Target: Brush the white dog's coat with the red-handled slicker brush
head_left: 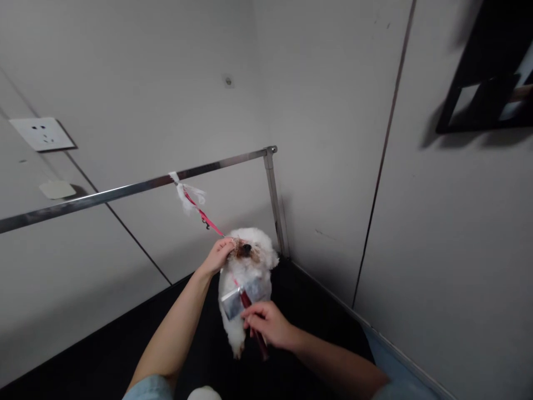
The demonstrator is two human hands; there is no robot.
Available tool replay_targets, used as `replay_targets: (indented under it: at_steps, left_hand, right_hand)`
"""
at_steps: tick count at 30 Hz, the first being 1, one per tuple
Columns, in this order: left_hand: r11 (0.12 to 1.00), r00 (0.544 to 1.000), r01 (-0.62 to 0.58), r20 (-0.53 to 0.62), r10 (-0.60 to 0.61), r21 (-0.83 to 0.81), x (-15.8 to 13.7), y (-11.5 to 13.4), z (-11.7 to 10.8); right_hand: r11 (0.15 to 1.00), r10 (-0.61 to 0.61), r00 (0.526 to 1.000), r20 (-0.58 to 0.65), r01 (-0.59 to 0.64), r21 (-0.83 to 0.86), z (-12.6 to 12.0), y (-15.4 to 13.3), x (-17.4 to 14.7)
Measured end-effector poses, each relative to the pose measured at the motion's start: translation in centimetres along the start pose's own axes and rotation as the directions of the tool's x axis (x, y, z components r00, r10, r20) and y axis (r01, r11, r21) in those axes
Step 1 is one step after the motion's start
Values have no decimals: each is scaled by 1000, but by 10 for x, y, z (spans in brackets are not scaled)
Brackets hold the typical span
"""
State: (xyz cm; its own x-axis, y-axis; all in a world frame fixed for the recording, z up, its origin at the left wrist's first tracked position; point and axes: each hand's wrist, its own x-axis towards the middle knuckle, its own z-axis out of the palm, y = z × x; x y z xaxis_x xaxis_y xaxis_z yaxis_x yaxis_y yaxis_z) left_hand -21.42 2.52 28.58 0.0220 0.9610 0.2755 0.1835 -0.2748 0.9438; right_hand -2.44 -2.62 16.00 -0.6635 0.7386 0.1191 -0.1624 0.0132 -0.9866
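A small white dog (pixel 250 272) with brown-stained fur about its muzzle sits upright on a black tabletop (pixel 195 344), facing me. At the side of its muzzle, my left hand (pixel 219 254) is closed on the fur there. My right hand (pixel 270 325) grips the dark red handle of a slicker brush (pixel 233 304). The brush's wide silvery head lies in front of the dog's chest, slightly blurred; whether its pins touch the coat is hidden. A red leash (pixel 210 220) runs from near the dog's head up to the left.
A metal bar (pixel 125 191) on a post (pixel 272 200) stands behind the dog, with white cloth (pixel 183 194) knotted round it and the leash. Walls meet close behind. A socket (pixel 44 134) is at left, a black wall rack (pixel 478 72) upper right. Blue floor (pixel 387 355) shows lower right.
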Motion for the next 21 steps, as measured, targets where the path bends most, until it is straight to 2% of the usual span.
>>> replay_targets:
  at_steps: [2,3,4,6,8,10,12,14,15,18,20,21]
  left_hand:
    - [1000,998,-12,56,11,20,4,2,-1]
    - [999,996,-22,92,19,33,8,3,-1]
    - [998,991,-36,129,30,45,13,4,-1]
    - [996,977,-64,208,50,58,25,6,0]
    - [998,953,-56,300,41,42,40,7,2]
    - [999,910,4,415,-16,31,56,9,7]
    - [994,844,62,527,-100,89,72,11,13]
    - [980,784,67,597,-168,188,85,11,22]
    - [972,766,54,615,-187,227,90,10,27]
    - [963,754,-10,634,-170,270,102,5,43]
    - [952,751,-52,640,-163,303,109,1,54]
    - [937,743,-69,645,-181,342,111,-1,59]
  right_hand:
    - [982,-177,980,-93,170,-81,0,-4,5]
    - [972,-221,965,-140,206,-116,0,-3,6]
    - [973,-213,961,-177,192,-128,1,2,7]
    - [996,-70,979,-194,56,-73,4,16,3]
    - [998,56,991,-120,-57,-1,5,26,0]
    - [1000,21,997,-80,-20,14,1,24,1]
    - [995,-99,985,-141,99,-3,-5,14,9]
    - [994,-94,971,-218,102,26,-10,7,16]
    - [996,-47,974,-222,63,65,-10,7,16]
    - [980,121,989,-90,-104,167,-9,12,10]
    - [984,103,993,-60,-93,153,-12,12,9]
    - [992,55,993,-103,-43,118,-16,10,11]
